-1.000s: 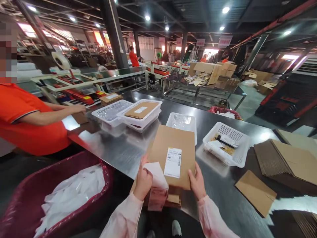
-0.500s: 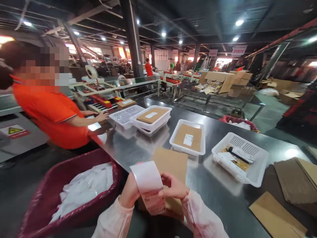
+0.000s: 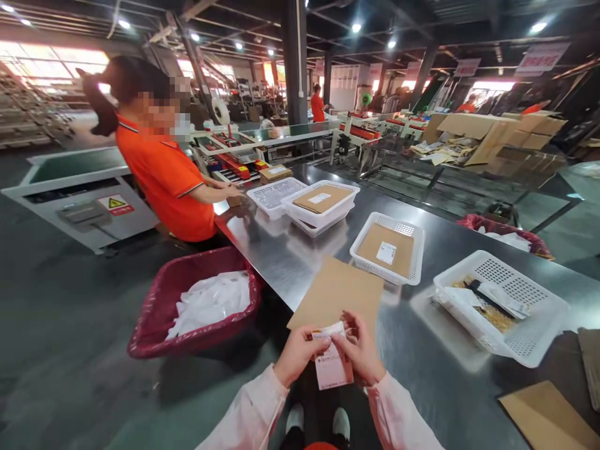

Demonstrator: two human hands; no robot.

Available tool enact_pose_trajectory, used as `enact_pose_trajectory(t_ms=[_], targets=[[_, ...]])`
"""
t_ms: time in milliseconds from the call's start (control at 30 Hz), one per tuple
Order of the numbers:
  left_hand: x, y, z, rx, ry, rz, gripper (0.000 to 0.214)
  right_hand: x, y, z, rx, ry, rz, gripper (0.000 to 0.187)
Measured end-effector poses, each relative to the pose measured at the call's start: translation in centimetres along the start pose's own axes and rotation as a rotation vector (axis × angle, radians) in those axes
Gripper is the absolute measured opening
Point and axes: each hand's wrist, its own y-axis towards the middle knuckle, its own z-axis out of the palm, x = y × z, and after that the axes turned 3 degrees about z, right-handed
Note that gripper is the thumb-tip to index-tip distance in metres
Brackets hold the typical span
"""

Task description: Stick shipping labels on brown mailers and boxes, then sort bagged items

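Note:
My left hand (image 3: 295,351) and my right hand (image 3: 361,350) both pinch a small white label sheet (image 3: 330,365) with red print, held below the table's near edge. Just beyond the hands a flat brown cardboard mailer (image 3: 338,294) lies on the steel table (image 3: 281,256), overhanging its edge. Behind it a white plastic basket (image 3: 356,253) holds a labelled brown mailer (image 3: 387,250). To the right another white basket (image 3: 525,337) contains packets and a black item.
A person in an orange shirt (image 3: 164,175) works at the table's far left end beside stacked white baskets (image 3: 323,212). A maroon bin (image 3: 154,306) with white waste sheets sits on the floor left. Flat cardboard (image 3: 546,419) lies at lower right. Conveyor machines stand behind.
The labelled mailer I held a second ago now lies in the white basket. A plain mailer lies before me, and both hands have closed on the label sheet, lowered. The view has swung left.

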Motion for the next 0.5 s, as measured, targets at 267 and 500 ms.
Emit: enact_pose_trajectory(t_ms=[267, 500], targets=[[4.2, 1.2, 0.0, -0.228, 0.132, 0.105, 0.04, -0.2, 0.1, -0.9, 0.186, -0.477, 0.104, 0.025], [5.8, 0.7, -2.5, 0.154, -0.094, -0.123, 0.053, -1.8, 3.3, -1.5, -0.049, -0.646, -0.002, 0.026]])
